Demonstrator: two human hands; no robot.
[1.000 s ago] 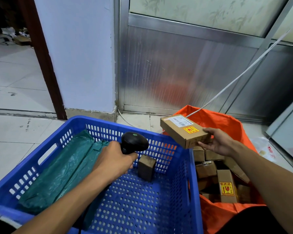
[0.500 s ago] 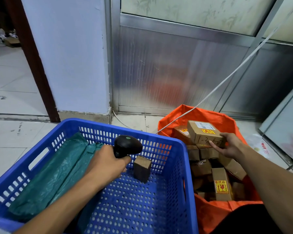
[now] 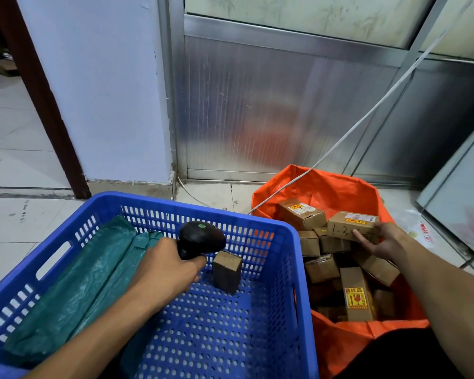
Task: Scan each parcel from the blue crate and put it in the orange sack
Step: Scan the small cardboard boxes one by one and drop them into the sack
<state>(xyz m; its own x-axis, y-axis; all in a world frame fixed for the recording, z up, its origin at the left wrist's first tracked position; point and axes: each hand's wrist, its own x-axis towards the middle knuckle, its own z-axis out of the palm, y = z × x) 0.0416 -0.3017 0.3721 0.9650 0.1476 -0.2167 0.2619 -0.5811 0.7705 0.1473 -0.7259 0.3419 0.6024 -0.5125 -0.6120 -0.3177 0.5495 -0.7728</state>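
Right grip (image 3: 386, 239) clamped on box (image 3: 352, 227) over sack (image 3: 340, 187), left (image 3: 170, 266) wrapped on scanner (image 3: 200, 237); stiff, light cardboard, hold by edges.

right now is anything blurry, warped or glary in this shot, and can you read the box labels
Head view: wide-angle bending bows the door frame and white cable near the edges; the metal panel shows soft sheen with an orange reflection. The scanner and both hands look reasonably sharp. The handwriting on the held box is partly covered by the right hand; printed labels are too small.

Soft even indoor light, faint shadows, orange glow on metal panel (image 3: 257, 127), wide-angle edge bending
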